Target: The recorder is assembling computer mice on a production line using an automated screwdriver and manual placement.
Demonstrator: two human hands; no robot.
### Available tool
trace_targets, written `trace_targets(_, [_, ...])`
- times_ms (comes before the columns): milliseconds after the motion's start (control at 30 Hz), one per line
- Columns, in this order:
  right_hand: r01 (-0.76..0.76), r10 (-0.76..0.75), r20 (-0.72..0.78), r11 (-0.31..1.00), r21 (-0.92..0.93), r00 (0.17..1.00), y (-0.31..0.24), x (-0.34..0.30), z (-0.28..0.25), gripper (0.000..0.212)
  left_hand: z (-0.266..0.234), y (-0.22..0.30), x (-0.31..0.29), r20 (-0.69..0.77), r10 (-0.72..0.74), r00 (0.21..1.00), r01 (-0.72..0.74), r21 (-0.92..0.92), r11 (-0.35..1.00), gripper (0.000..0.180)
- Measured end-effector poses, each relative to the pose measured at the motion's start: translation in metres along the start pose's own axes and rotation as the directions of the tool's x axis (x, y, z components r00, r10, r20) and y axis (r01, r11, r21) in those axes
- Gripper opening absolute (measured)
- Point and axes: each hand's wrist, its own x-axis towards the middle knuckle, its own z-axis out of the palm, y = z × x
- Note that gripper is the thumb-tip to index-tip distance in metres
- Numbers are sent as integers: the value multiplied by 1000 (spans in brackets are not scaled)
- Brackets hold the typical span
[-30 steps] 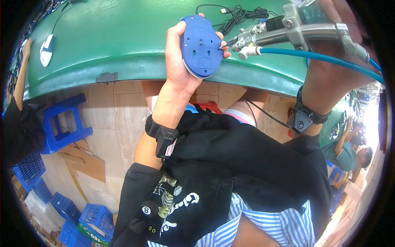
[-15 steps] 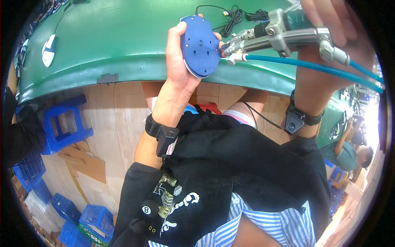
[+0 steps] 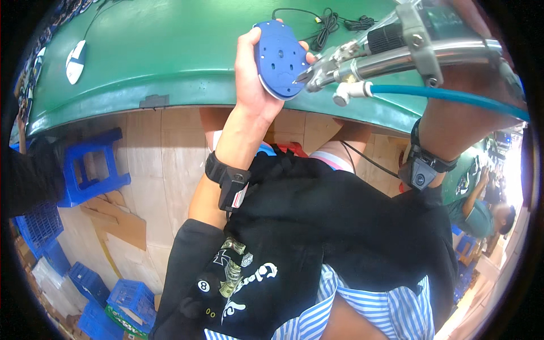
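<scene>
Upside down in my left hand (image 3: 252, 73) lies a computer mouse (image 3: 281, 59), its blue underside facing up and my fingers wrapped round its edges. Screw holes dot that blue base. My right hand (image 3: 473, 34), blurred and partly hidden at the upper right, grips a metal screw-driving tool (image 3: 396, 56) with a blue air hose (image 3: 447, 97). The tool's tip meets or hovers just over the lower right part of the mouse base; exact contact cannot be made out. The mouse's black cable (image 3: 294, 9) runs off from its far end.
A green-topped workbench (image 3: 187, 51) spans the far side. Coiled cable (image 3: 326, 28) rests on it beyond the tool, and another white-and-dark mouse (image 3: 75, 62) at left. A blue stool (image 3: 93, 167), cardboard (image 3: 122, 226) and blue crates (image 3: 130, 300) stand on the floor. Another person (image 3: 481, 215) sits far right.
The tool's tip has shifted from the mouse's right edge onto the lower right of its base. My right hand moved slightly right and nearer; the mouse moved a little right.
</scene>
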Motion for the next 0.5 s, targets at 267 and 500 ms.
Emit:
trace_targets(267, [1,-2,18,1000,12,1000,-2,-2,3,20,-2,0,0,52,-48,998,52,-76,996,42])
trace_targets(500, [14,-14,23,1000,11,1000,-3,-6,6,21,-7,-3,0,71,-70,995,74,-56,996,44])
